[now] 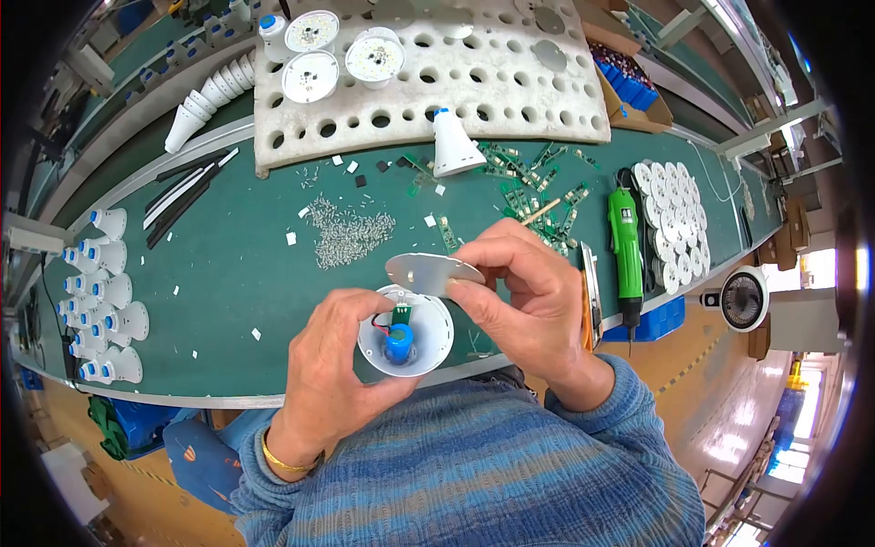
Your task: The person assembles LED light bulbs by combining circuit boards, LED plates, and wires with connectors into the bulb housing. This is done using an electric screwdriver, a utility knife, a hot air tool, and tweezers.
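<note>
My left hand (pixel 333 365) grips a white bulb housing (pixel 437 339) by its side, the wide mouth facing up. Inside stands a blue cylindrical battery (pixel 397 346) with a red lead, beside a small green circuit board (pixel 401 314). Between thumb and fingers of my right hand (pixel 524 296) is a thin grey metal disc (pixel 424 272), tilted just above the far rim of the housing. A heap of small screws (pixel 351 235) lies beyond my left hand. Loose green circuit boards (pixel 519 196) are scattered beyond my right hand.
A green electric screwdriver (pixel 625 242) lies at right, near stacked white round boards (pixel 673 223). White housings (pixel 114 292) stand in rows at left. Across the back, a holed foam board (pixel 410 114) carries LED-faced bulbs (pixel 311 77). One housing (pixel 456 146) leans at its front edge.
</note>
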Motion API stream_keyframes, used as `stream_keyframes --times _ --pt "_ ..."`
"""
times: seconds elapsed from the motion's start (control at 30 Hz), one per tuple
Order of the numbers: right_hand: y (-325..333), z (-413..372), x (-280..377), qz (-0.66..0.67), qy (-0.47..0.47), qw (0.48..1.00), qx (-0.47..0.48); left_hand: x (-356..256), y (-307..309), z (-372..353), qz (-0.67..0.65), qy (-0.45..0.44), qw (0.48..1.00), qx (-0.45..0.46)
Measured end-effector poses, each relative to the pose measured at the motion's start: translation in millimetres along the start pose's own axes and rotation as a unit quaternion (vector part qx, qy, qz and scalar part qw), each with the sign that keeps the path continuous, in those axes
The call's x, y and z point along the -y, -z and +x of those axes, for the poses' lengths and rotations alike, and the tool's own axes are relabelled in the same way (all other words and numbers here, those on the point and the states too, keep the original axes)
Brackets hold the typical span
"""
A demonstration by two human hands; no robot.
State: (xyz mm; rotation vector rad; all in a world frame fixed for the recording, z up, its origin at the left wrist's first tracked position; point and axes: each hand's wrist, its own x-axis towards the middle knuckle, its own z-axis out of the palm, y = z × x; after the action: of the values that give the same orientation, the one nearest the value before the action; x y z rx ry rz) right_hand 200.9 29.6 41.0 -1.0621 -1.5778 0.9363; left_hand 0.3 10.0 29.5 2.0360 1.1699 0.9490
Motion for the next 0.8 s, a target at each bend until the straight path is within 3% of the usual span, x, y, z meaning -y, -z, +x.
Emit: stream_keyframes --times 0.13,0.37,0.57,0.67,0.8 --pt "6.3 15.3 21.0 -0.135 0.13 0.982 -0.017 -6.6 3.4 11.9 0.004 0.002 1.0 -0.02" --pt "7.7 22.8 24.9 -0.232 0.141 0.961 0.05 -11.1 -3.2 19.7 0.003 0.018 1.0 -0.015" --pt "2.8 31.3 14.4 -0.193 0.214 0.957 0.042 -11.7 -0.9 24.1 0.018 0.015 1.0 -0.018" --pt "3.3 25.1 16.0 -0.192 0.168 0.967 0.026 -10.2 -0.3 26.3 -0.006 0.027 0.999 -0.024" --pt "1.0 27.0 12.9 -0.216 0.198 0.956 0.005 -12.7 -0.8 30.5 -0.011 0.029 0.999 -0.018"
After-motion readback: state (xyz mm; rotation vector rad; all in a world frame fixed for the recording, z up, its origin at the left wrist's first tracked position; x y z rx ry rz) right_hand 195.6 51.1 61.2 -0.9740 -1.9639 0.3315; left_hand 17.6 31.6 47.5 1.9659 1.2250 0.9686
